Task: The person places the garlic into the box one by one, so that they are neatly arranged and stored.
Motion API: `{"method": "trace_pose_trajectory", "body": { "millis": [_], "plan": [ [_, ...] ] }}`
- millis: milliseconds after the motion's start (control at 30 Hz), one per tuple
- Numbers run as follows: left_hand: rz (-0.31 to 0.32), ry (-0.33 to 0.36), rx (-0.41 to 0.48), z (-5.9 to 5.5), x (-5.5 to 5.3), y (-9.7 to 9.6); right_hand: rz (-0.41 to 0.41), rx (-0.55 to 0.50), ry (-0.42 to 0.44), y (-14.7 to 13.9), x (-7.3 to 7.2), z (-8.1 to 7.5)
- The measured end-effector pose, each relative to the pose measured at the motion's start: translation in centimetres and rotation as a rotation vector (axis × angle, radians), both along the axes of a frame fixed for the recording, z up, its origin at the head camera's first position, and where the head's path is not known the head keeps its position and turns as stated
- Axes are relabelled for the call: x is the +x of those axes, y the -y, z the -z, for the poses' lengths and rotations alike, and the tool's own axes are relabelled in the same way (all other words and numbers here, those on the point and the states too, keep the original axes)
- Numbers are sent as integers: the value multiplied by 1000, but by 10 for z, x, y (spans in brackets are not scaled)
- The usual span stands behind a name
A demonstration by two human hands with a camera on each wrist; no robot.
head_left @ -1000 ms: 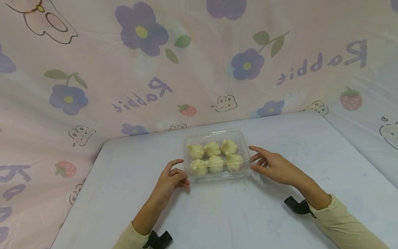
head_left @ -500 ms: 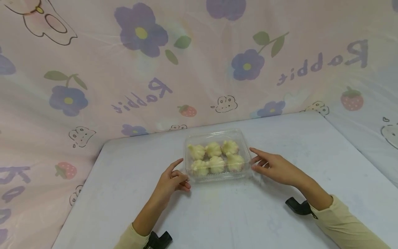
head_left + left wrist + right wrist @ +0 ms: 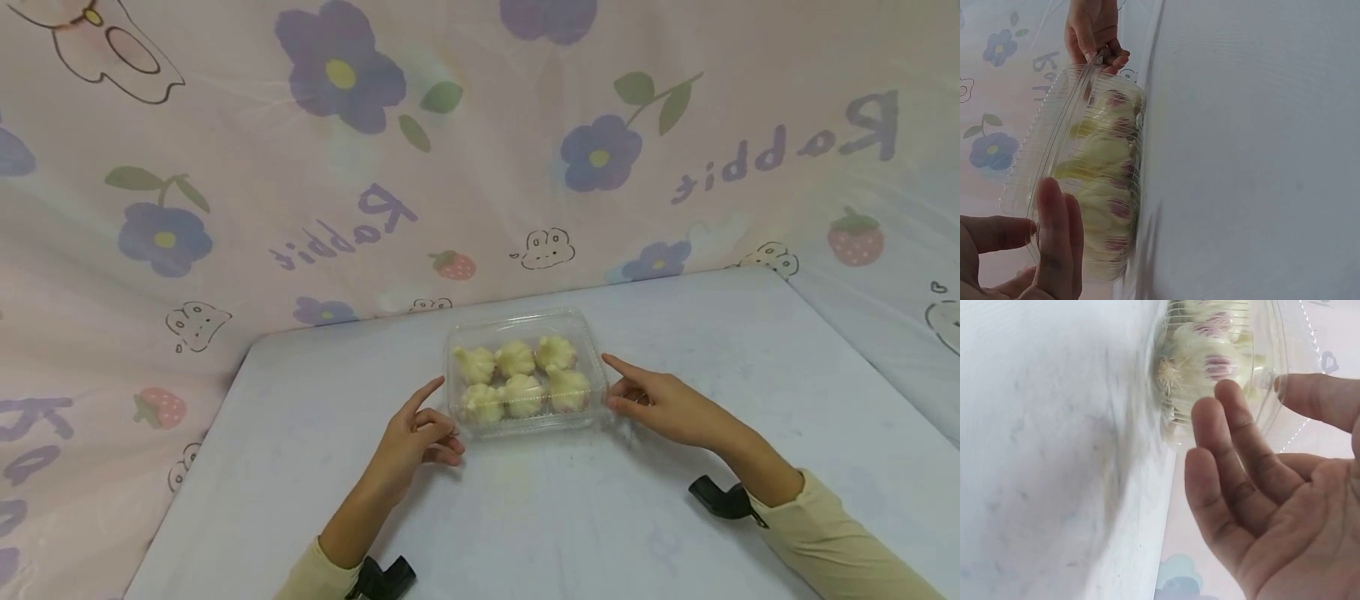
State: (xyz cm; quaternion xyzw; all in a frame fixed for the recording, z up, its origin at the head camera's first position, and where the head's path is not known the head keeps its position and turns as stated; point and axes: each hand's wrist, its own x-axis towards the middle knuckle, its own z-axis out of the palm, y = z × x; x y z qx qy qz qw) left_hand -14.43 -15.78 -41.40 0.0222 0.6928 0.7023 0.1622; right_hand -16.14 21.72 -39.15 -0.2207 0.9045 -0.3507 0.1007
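Observation:
A closed clear plastic box sits on the white table, with several pale garlic bulbs in two rows inside. My left hand is at the box's near left corner, index finger extended along that side. In the left wrist view its thumb tip is at the rim, the other fingers loosely bent before the wall. My right hand mirrors it on the right side. There the right wrist view shows the thumb tip at the rim and the fingers spread beside the wall.
The white tabletop extends around the box, ending at a patterned curtain behind and at the sides. Dark wrist-worn devices sit under both beige sleeves.
The left index fingertip has risen slightly along the box's side. The right hand and the box stay nearly in place, and the lid remains closed.

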Motion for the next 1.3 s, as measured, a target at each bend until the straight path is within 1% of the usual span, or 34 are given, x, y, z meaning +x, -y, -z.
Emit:
{"method": "trace_pose_trajectory", "body": {
  "millis": [167, 400, 500, 667, 733, 867, 1000, 1200, 1300],
  "plan": [
    [16, -21, -8, 0, 0, 2, -14, -18, 7, 1, 0, 1],
    [17, -41, -9, 1, 1, 4, -21, -36, 0, 2, 1, 2],
    [-1, -46, -4, 2, 2, 3, -19, -44, -1, 2, 1, 3],
    [-58, -30, 19, 4, 3, 2, -25, -53, -7, 4, 1, 3],
    [-65, -26, 27, 4, 3, 2, -27, -57, -6, 4, 1, 3],
    [-36, -35, 25, 5, 2, 4, -23, -57, 0, 3, 0, 4],
    [-2, -51, -6, 5, 1, 5, -18, -52, 5, 3, 0, 4],
    [-42, -65, -24, 6, -1, 3, -16, -45, 8, 2, 0, 4],
    [-47, -81, -29, 7, -1, 3, -17, -46, 1, 2, 0, 4]
  ]
}}
